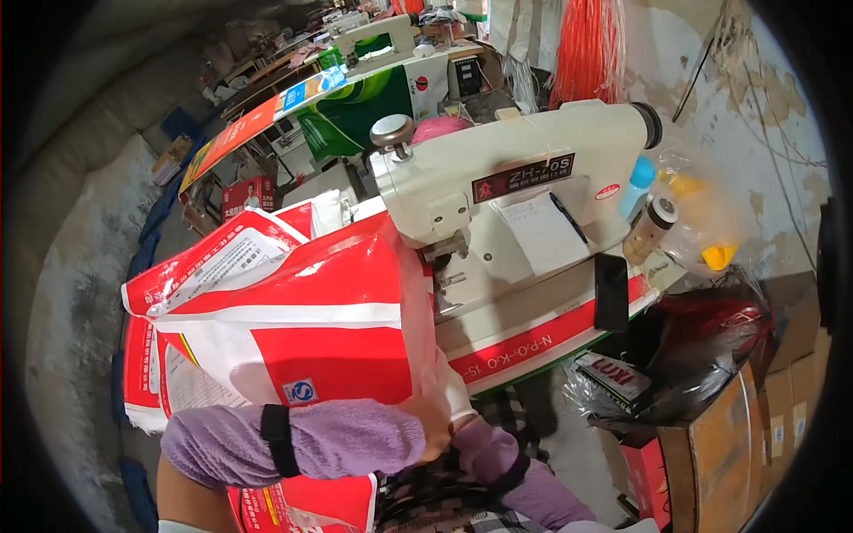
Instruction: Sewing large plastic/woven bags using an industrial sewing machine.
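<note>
sewing machine (533, 169) blocking ahead, red-white sack (346, 355) leftward, gap between right sleeve (551, 496) and red box (647, 471)

Left of the smooth, satin-painted sewing machine (511, 151): glossy, creased plastic sack (342, 355). On it, matt paper sheet (538, 238); near side of it, fuzzy cloth sleeve cover (355, 437).

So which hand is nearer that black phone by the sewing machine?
Right. The right hand, seemingly white-gloved, is by the red-and-white bag, lower left of the black phone; the left hand is a bit farther left and lower.
</note>
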`<state>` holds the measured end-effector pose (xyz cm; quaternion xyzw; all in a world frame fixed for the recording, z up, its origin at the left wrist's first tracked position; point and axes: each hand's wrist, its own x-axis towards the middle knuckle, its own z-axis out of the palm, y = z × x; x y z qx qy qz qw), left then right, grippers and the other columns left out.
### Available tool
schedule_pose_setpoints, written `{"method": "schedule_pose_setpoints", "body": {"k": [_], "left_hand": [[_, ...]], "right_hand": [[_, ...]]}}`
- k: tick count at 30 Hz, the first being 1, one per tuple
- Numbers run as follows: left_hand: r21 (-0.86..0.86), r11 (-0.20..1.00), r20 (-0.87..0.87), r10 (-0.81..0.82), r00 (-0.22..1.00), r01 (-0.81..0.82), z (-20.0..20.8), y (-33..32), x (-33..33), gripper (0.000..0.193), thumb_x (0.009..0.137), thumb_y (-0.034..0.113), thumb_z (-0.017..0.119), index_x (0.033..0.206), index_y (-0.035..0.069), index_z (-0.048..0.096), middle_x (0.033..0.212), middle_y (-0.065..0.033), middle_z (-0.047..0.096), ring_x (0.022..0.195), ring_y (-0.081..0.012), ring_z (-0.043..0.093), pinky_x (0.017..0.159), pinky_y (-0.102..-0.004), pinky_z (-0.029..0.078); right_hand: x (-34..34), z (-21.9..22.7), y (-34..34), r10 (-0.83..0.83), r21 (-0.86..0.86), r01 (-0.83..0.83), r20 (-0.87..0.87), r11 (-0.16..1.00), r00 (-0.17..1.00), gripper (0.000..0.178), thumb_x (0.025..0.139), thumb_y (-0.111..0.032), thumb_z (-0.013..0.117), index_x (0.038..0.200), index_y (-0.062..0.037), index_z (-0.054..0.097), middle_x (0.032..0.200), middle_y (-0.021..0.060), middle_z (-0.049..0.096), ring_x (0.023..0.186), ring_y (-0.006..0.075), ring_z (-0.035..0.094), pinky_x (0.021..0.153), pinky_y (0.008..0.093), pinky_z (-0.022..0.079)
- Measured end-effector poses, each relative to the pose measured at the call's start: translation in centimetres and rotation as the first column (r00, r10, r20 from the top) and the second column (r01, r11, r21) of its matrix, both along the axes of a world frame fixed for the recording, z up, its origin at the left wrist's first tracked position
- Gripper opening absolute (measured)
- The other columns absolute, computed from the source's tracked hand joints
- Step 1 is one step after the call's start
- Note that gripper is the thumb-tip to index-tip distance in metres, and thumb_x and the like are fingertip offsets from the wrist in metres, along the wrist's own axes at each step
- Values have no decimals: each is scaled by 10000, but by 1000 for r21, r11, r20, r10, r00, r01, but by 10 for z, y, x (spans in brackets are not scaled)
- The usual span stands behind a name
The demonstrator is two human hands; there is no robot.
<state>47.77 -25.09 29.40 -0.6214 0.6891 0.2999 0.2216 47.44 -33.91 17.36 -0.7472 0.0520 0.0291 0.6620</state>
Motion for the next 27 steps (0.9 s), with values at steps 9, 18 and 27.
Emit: {"method": "schedule_pose_setpoints", "body": {"k": [9,18,27], "left_hand": [[248,941,176,191,966,-232,120,-78,38,223,820,266,647,1001,168,733,976,-35,710,995,-238,657,773,-402,526],[-345,728,-723,195,662,-592,113,0,61,262,863,150,565,1105,60,612,1001,-145,628,914,-255,619,763,-318,510],[-626,322,-467,575,672,-711,15,59,34,143,822,161,593,902,57,650,879,-127,616,844,-294,625,707,-377,509]], "right_hand": [[42,4,-36,70,-714,-180,-182,676,981,794,799,-330,610,1423,53,302,711,152,675,595,303,672,508,422,519],[124,5,-2,123,-892,-167,-127,421,984,630,928,-352,465,1463,-66,295,746,84,690,689,273,689,623,395,544],[101,-17,-35,100,-728,-137,-94,671,990,618,832,-300,580,1388,-113,386,888,253,669,805,400,663,704,469,525]]}}
